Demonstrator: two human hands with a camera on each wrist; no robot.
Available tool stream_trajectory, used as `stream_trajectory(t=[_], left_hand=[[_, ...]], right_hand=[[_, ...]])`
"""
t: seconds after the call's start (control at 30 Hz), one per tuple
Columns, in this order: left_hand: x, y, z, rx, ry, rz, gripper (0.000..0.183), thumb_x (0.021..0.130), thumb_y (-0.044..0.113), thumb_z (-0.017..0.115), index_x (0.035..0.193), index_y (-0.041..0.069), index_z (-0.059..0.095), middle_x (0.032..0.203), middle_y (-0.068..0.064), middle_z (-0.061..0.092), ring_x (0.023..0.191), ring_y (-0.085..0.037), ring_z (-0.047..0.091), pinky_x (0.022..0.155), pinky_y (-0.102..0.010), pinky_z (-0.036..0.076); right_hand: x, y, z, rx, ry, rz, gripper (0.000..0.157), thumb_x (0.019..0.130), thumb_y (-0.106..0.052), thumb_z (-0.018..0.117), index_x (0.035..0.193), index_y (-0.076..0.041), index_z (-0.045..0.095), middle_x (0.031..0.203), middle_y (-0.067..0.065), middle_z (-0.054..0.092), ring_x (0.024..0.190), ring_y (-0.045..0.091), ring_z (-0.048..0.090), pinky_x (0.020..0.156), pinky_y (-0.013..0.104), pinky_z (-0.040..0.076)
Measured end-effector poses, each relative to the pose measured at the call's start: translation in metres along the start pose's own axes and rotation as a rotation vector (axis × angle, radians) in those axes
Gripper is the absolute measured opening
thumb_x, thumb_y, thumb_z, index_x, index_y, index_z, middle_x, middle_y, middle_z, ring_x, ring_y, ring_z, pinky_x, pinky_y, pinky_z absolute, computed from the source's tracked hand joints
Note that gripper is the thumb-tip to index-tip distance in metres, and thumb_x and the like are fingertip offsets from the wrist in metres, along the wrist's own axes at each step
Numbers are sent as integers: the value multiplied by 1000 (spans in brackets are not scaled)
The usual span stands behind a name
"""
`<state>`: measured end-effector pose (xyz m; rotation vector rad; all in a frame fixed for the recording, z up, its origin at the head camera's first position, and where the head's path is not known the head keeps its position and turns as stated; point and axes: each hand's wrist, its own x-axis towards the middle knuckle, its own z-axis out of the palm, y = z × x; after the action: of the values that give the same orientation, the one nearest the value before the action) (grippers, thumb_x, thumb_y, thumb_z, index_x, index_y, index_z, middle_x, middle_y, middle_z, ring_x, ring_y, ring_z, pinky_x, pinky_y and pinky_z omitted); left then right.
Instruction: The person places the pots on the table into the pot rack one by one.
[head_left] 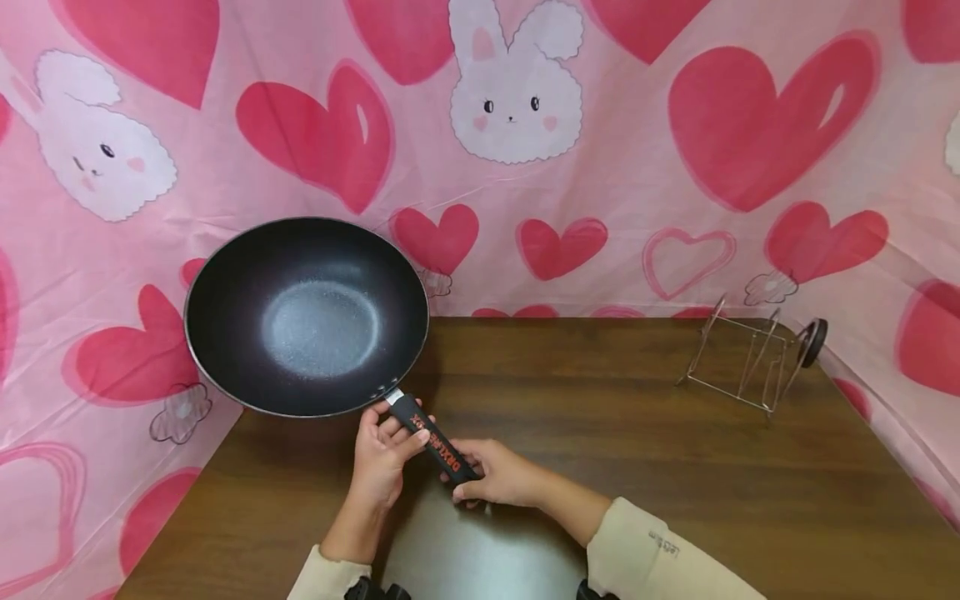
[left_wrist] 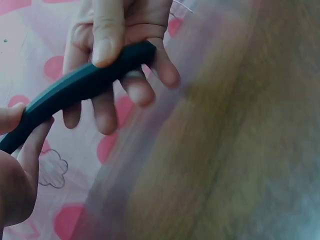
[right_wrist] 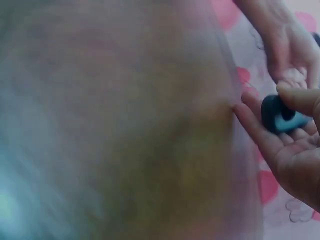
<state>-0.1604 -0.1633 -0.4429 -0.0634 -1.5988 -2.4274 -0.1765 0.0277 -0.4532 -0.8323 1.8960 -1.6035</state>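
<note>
"How far along?"
"Pan raised, hiding the table's far-left corner, not set down; left hand and right hand both grasp its handle (left closer to the pan)."

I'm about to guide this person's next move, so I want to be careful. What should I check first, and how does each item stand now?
1. Left hand gripping the black handle close to the pan: ok, thumb on top, fingers beneath.
2. Right hand gripping the handle's free end: ok.
3. Pan's inside free of loose contents: ok, none visible.
4. Pan level: not ok, its inside tilts toward the head camera.
5. Wire rack apart from the pan: ok, far to the right on the table.
6. Pan's underside clean: cannot tell, hidden.
</note>
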Motion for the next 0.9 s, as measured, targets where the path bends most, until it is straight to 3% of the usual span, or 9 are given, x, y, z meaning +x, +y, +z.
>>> stream_trajectory(t=[0.1, 0.2, 0.3, 0.37, 0.5, 0.6, 0.67, 0.9], left_hand=[[-1, 4, 3, 55, 13, 15, 67, 69, -35, 58, 121, -2, 32, 108, -7, 68, 92, -24, 70, 79, -34, 56], [-2, 7, 8, 101, 14, 37, 70, 68, -34, 61, 125, -6, 32, 113, -14, 67, 94, -26, 70, 80, -35, 56], [-1, 11, 13, 132, 4, 66, 73, 67, -33, 63, 129, -8, 33, 119, -21, 64, 95, -27, 69, 80, -36, 56], [-1, 13, 16, 144, -12, 85, 74, 67, -32, 65, 130, -8, 34, 121, -23, 63, 95, -26, 70, 81, -37, 56], [-1, 20, 16, 121, -112, 126, 69, 72, -27, 65, 131, -9, 35, 122, -21, 63, 99, -29, 69, 85, -39, 54], [1, 22, 14, 85, -227, 151, 62, 78, -23, 63, 132, -11, 33, 120, -17, 64, 102, -32, 67, 88, -40, 52], [3, 22, 13, 73, -275, 141, 61, 81, -22, 62, 133, -13, 32, 117, -13, 67, 101, -31, 68, 90, -39, 52], [3, 21, 7, 59, -379, 22, 63, 82, -17, 64, 140, -5, 41, 113, -8, 69, 100, -26, 69, 91, -38, 51]], right_hand=[[0, 0, 5, -185, 62, -36, 58, 82, 5, 73, 135, -5, 53, 104, 13, 70, 68, 12, 65, 59, 29, 56], [0, -1, 8, -364, 157, -87, 66, 79, -2, 79, 139, -7, 53, 113, 12, 69, 58, 5, 60, 59, 23, 53], [0, -3, 8, -384, 221, -111, 75, 77, -1, 81, 144, -11, 48, 123, 16, 64, 62, 5, 62, 59, 22, 53], [-1, -4, 8, -324, 224, -112, 76, 78, 2, 79, 145, -11, 47, 125, 18, 63, 67, 11, 67, 59, 22, 54], [-4, -7, 5, -168, 176, -137, 71, 80, 8, 74, 144, -5, 46, 123, 22, 63, 100, 28, 67, 78, 23, 54], [-9, -7, 2, -51, 134, -140, 72, 81, 11, 72, 146, -3, 43, 118, 27, 63, 100, 38, 66, 81, 26, 54], [-12, -8, 3, -6, 128, -135, 73, 80, 13, 72, 145, -2, 43, 112, 27, 66, 99, 38, 66, 81, 26, 54], [-23, -5, 5, 104, 83, -131, 70, 79, 13, 72, 143, 2, 45, 101, 25, 69, 95, 28, 69, 79, 30, 56]])
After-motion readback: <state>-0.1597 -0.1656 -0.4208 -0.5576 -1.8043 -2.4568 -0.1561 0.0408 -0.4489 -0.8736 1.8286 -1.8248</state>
